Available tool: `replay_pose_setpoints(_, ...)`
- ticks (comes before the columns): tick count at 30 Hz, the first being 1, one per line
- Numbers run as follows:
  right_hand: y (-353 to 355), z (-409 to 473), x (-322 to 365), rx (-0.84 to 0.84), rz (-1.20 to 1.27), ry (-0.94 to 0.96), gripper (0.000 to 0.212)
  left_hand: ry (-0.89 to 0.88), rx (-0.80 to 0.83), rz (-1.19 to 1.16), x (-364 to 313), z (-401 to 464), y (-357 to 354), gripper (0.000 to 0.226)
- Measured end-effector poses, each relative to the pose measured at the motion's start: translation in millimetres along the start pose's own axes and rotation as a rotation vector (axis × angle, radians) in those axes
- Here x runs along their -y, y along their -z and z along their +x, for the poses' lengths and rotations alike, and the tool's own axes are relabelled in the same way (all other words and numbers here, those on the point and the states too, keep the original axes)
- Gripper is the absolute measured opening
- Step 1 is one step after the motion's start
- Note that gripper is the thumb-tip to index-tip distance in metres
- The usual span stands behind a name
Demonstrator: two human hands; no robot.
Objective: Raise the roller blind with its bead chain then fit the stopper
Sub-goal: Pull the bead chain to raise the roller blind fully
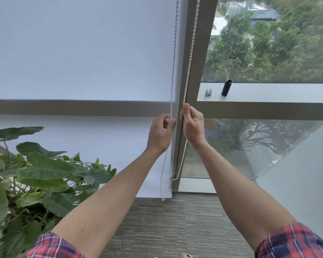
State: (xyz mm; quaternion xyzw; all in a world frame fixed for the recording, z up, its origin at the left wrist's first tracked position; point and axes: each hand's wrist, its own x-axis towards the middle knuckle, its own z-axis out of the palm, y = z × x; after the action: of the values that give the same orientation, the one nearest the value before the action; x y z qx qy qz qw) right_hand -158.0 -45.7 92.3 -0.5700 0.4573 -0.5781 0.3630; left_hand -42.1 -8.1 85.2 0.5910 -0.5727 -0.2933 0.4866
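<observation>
— What have your fingers got?

— My right hand (192, 125) is curled shut around the right strand of the bead chain (189, 60), thumb on top, just under the window's cross rail. My left hand (160, 133) is half closed: thumb and forefinger pinch the left strand, the other fingers loose.

— Which way does the chain run from there?

— Straight up and down. Both strands rise out of my fists past the top of view and hang slack below to a loop near the floor. The right one looks nearer and tauter, so I'd judge the next pull goes downward on it.

— And the blind?

— The roller blind (82, 53) is just left of my hands, smooth matte white fabric, its bottom edge down at the carpet (166, 220). Raising has barely begun, I'd say.

— The stopper?

— Probably the small silvery clip (208, 92) on the sill (268, 94), up and to the right, beside a black cylinder (226, 87). Untouched; my right hand is closer.
</observation>
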Motion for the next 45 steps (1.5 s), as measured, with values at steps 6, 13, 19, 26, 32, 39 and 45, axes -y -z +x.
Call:
replay_pose_setpoints(6,-5,-28,-9,0.007,0.035,-0.053,0.051,0.051,-0.087,-0.167,-8,-9,-16,0.023)
replay_pose_setpoints(13,-7,-49,-25,0.007,-0.002,-0.07,0.043,-0.052,-0.027,-0.372,-15,-13,-23,0.015)
replay_pose_setpoints(19,-5,-83,-53,0.061,-0.041,-0.163,0.046,-0.168,-0.057,-0.27,-20,-17,-28,0.021)
replay_pose_setpoints(26,13,-113,-89,0.12,-0.102,-0.254,0.047,0.007,0.149,-0.535,-16,-37,-35,0.038)
replay_pose_setpoints(32,14,-98,-83,0.341,0.014,-0.379,0.049,0.122,0.048,-0.57,-18,-39,-35,0.055)
replay_pose_setpoints(39,30,-67,-58,0.354,0.229,-0.467,0.053,0.154,0.034,-0.573,-17,-42,-38,0.06)
replay_pose_setpoints(45,16,-20,20,0.229,0.38,-0.214,0.058,0.195,0.022,-0.596,-17,-50,-47,0.055)
